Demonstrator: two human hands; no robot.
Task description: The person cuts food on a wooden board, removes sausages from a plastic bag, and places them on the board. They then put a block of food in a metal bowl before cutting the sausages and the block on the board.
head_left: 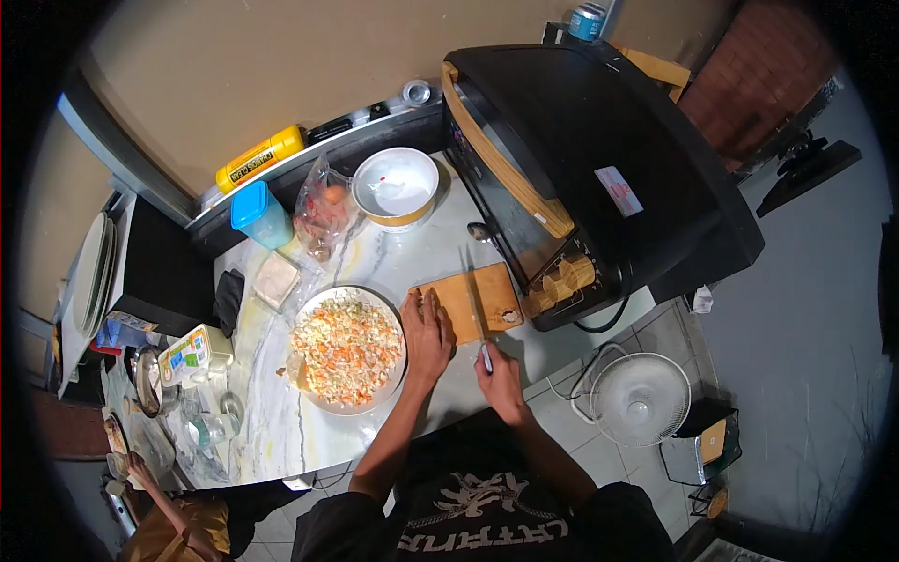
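Note:
A wooden cutting board (457,300) lies on the marble-patterned table, with small pale scraps (510,317) near its right edge. My right hand (500,379) grips a knife (475,302) by its light handle, the blade pointing away from me across the board. At the board's left edge rests my left hand (427,335), its fingers stretched forward and slightly apart; what lies beneath them is hidden. Just left of that hand, a large white plate (398,370) is heaped with finely diced orange, white and green food (346,351).
A black oven (599,159) stands right of the board, a spoon (478,231) beside it. Behind the plate are a white bowl (395,187), a plastic bag (324,211) and a blue-lidded container (260,215). Another person's hand (140,471) is at lower left. A fan (641,398) stands at right.

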